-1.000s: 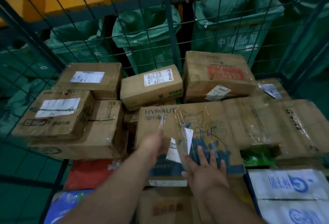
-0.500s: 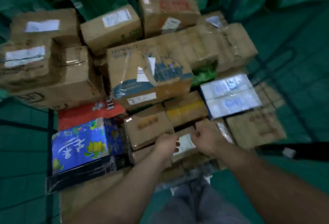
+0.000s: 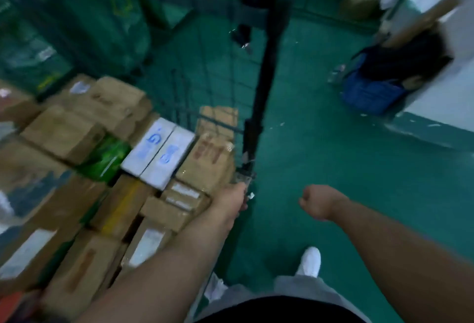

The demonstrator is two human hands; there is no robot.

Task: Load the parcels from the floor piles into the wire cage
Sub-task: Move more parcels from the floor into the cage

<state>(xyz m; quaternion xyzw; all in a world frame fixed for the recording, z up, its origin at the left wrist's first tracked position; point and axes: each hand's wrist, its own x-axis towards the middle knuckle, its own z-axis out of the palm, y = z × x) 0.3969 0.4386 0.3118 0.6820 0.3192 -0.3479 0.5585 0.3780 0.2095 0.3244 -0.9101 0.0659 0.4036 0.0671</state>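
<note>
The wire cage (image 3: 205,86) fills the left half of the head view, stacked with cardboard parcels (image 3: 64,133), a white box with blue print (image 3: 159,153) and a green packet (image 3: 105,158). Its dark corner post (image 3: 266,66) rises through the middle. My left hand (image 3: 230,198) is at the foot of that post, beside a brown box (image 3: 207,161); its fingers are hidden and blurred. My right hand (image 3: 316,202) hangs over the green floor to the right of the cage, curled into a fist with nothing in it.
Green mail sacks (image 3: 77,15) stand behind the cage. On the floor at the right lie a blue bag (image 3: 372,94) and a black bag (image 3: 405,58), against a pale wall base. My white shoe (image 3: 309,262) is on the green floor (image 3: 333,143).
The view has swung right, from the top of the stacked boxes to the cage's right corner and open floor. Both hands left the boxes; the right one moved out over the floor.
</note>
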